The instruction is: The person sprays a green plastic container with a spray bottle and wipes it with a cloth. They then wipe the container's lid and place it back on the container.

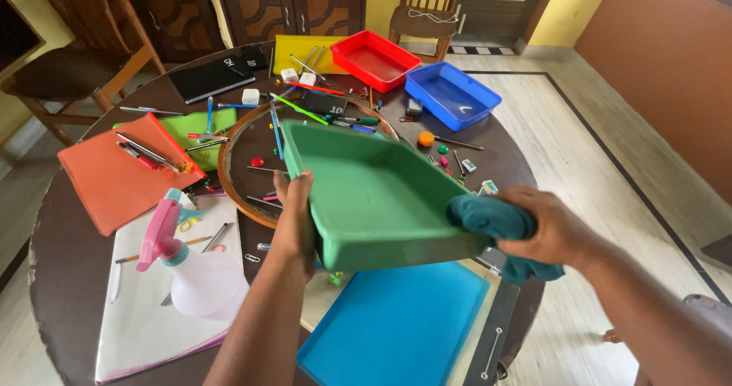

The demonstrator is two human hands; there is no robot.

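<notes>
1. The left hand (296, 214) grips the near-left rim of a green tray (374, 195), fingers (293, 188) curled over the edge and pressed onto the inner wall, thumb hidden behind the outside; the tray is lifted off the tabletop (69, 271) and tilted so its open face turns toward the camera.

2. The right hand (553, 229) is closed around a bunched teal cloth (488, 220), fingers wrapped over it and clamped tight; the cloth presses on the tray's near-right corner, partly over the rim.

3. The step in hand looks like wiping the tray; the cloth sits at the rim, and the inside appears bare and unmarked, though I cannot tell how much of it has been wiped.

4. The next move would call for a steady left-hand hold while the cloth slides along the rim or down into the floor of the tray; the tilt should stay as it is so the inside remains in reach.

5. Below the tray lies a blue tray (396, 329) on a clipboard; to the left stands a spray bottle (187, 268) with a pink trigger, near the left forearm; further back sit a red tray (374, 58), another blue tray (451, 94), an orange folder (107, 176) and scattered pens.
</notes>
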